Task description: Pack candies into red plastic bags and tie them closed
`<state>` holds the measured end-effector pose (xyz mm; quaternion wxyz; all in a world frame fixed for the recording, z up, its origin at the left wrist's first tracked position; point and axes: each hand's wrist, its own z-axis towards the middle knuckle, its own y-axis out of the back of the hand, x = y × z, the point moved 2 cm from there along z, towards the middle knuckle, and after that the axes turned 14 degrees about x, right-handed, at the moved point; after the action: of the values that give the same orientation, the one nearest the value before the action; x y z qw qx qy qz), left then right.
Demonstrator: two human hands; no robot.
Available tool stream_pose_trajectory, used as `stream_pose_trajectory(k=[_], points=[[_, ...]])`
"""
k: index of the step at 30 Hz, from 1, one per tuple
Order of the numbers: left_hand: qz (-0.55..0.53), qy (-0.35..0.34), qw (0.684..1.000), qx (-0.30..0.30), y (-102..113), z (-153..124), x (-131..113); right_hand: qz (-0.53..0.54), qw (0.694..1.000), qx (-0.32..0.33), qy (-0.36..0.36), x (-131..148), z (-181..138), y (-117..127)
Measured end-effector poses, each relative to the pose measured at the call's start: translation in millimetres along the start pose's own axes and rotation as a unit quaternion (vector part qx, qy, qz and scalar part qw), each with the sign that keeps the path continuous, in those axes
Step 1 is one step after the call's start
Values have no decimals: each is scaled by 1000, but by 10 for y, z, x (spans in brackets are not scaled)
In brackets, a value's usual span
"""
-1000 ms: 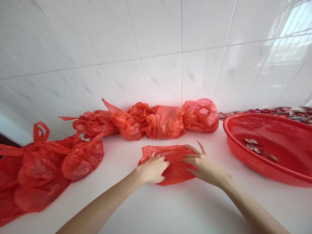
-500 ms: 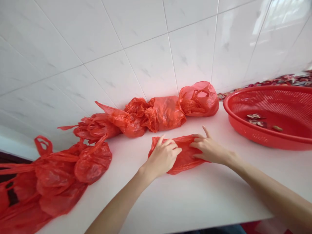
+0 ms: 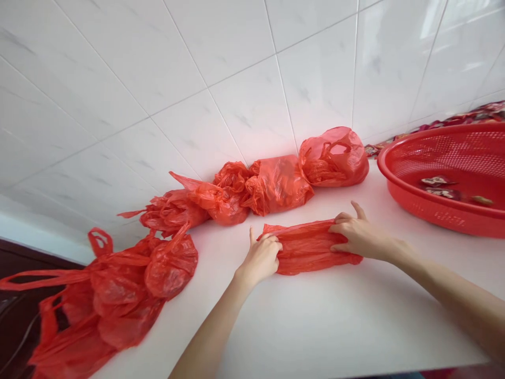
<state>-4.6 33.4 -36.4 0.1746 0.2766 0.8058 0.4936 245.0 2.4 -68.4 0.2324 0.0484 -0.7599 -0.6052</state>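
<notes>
A red plastic bag (image 3: 310,247) lies rolled into a long flat bundle on the white counter (image 3: 315,326). My left hand (image 3: 262,258) grips its left end, fingers curled over the plastic and thumb up. At the right end my right hand (image 3: 357,238) presses down on the bundle with its fingers bent around it. The two hands are apart, with bare plastic showing between them.
A row of stuffed red bags (image 3: 272,184) lines the tiled wall (image 3: 236,79). More filled red bags (image 3: 118,289) are heaped at the counter's left edge. A red mesh basket (image 3: 445,210) with a few wrapped sweets stands at the right, more wrappers (image 3: 465,118) behind it.
My hands have moved apart to the two ends of the bag, which is now narrower and longer. The view has swung left and tilted.
</notes>
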Motion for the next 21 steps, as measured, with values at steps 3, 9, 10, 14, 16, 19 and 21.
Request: stream_pose_trajectory(k=[3, 9, 10, 14, 16, 19, 21], points=[[-11, -32, 999, -29, -3, -2, -31, -13, 1000, -7, 19, 18, -22, 16], [-65, -81, 986, -128, -60, 72, -173, 3, 996, -47, 77, 70, -28, 23], [-62, -79, 987, -128, -78, 98, -194, 1, 996, -44, 75, 67, -26, 20], [-36, -54, 991, -119, -154, 192, -202, -20, 999, -8, 45, 24, -18, 13], [-38, -48, 990, -124, -184, 221, -167, -31, 999, 3, 26, -7, -13, 21], [-64, -44, 988, -130, -225, 245, -97, -21, 1000, 16, -10, -62, -14, 41], [-85, -35, 987, -133, -255, 248, -47, 0, 999, 24, -33, -96, -25, 55]])
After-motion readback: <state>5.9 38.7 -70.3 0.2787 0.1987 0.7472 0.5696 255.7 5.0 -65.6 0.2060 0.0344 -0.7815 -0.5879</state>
